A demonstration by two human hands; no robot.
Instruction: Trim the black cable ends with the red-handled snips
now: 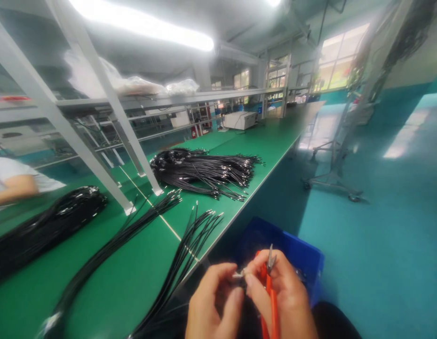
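My left hand [216, 301] is closed in a pinch near the bottom centre, with a small silvery cable end [238, 275] between its fingertips. Beside it, my right hand [282, 294] is wrapped around orange-handled scissors [274, 306], whose metal tips point up; its thumb and forefinger also meet at the small cable end. Just left of my hands, a bundle of thin black cables [183, 254] with pale tips lies over the edge of the green table [133, 287]. Another black cable bundle [108, 249] curves across the table further left.
A large pile of black cables [207, 172] lies further back. Below my hands sits a blue bin [303, 254]. White shelf posts [115, 99] rise from the table. At far left are a person's arm [19, 188] and a thick coil [52, 223]. A wheeled rack [331, 183] stands right.
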